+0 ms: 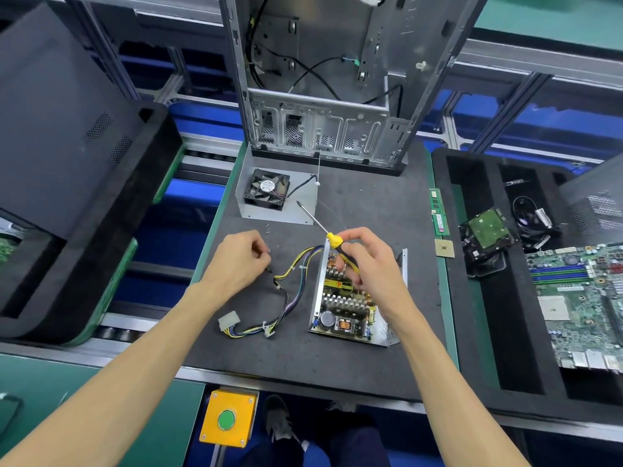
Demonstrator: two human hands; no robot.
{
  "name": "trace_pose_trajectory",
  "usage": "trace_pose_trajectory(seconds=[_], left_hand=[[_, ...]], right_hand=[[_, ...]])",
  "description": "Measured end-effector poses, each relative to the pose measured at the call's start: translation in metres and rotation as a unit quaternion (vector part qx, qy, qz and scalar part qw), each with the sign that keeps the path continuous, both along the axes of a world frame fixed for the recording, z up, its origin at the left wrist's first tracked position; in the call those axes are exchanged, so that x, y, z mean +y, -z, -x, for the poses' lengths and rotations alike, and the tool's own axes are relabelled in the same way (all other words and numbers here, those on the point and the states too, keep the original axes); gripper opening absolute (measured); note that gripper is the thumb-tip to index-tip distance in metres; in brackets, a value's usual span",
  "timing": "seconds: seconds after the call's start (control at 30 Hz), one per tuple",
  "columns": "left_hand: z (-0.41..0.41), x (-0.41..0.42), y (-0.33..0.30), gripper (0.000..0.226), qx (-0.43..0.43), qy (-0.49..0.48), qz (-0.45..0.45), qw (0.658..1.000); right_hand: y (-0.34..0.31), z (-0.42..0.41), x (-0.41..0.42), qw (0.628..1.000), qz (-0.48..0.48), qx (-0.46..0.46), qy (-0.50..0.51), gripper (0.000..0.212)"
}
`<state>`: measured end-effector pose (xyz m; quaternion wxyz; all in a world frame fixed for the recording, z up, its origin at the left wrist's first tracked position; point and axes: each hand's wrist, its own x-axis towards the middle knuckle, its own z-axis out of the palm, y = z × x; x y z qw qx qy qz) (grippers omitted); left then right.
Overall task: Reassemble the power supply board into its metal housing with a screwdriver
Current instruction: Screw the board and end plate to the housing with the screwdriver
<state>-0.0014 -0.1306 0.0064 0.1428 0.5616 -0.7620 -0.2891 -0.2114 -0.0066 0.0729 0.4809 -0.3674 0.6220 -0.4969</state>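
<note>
The power supply board [344, 308] lies in its open metal housing [403, 264] on the dark mat, its bundle of coloured wires [286, 291] trailing left to a white connector [229, 321]. My right hand [367, 261] hovers over the board and grips a yellow-and-black screwdriver [323, 229], whose shaft points up and left. My left hand [241, 261] is beside the wires with fingers curled, pinching something small that looks like a screw. Loose screws [267, 228] lie just beyond it. The housing cover with the fan [268, 192] sits further back.
An open computer case [323, 96] stands at the back of the mat. A RAM stick [438, 210] and a CPU [444, 248] lie at the right edge. A black tray on the right holds a hard drive [488, 227], cables and a motherboard [580, 305]. A yellow button box [227, 417] sits below.
</note>
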Motion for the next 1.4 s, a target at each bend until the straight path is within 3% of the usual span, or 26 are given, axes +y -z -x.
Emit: trace_pose_trajectory(seconds=[0.07,0.1,0.2,0.27,0.5,0.8,1.0,1.23,1.4], left_hand=[[0.005,-0.001,-0.016,0.016,0.153,-0.056,-0.063,0.985],[0.008,-0.003,-0.027,0.013,0.245,-0.068,-0.109,0.961],[0.012,-0.007,-0.058,0.014,0.481,-0.056,-0.238,0.842],[0.014,-0.007,-0.072,0.016,0.533,-0.031,-0.28,0.798],[0.02,-0.005,-0.082,0.015,0.515,-0.016,-0.286,0.808],[0.027,0.0,-0.096,0.009,0.449,0.047,-0.233,0.861],[0.038,0.004,-0.1,0.01,0.413,0.055,-0.237,0.878],[0.06,0.007,-0.102,0.012,0.398,0.022,-0.258,0.88],[0.077,0.009,-0.105,0.013,0.427,0.01,-0.258,0.867]], right_hand=[[0.0,0.001,-0.001,1.0,0.004,0.004,-0.004,0.015],[-0.001,0.002,-0.001,1.0,0.003,0.005,-0.006,0.015],[-0.002,0.002,-0.002,1.0,-0.001,0.008,-0.013,0.018],[-0.002,0.001,-0.002,1.0,0.001,0.009,-0.017,0.017],[-0.004,0.006,0.001,1.0,0.007,0.014,-0.02,0.017],[-0.008,0.016,0.01,1.0,0.025,0.002,-0.016,0.019],[-0.011,0.03,0.015,0.997,0.028,0.067,-0.013,0.013],[-0.012,0.044,0.02,0.995,0.048,0.091,0.008,0.013],[-0.013,0.054,0.023,0.998,0.042,0.045,0.01,0.019]])
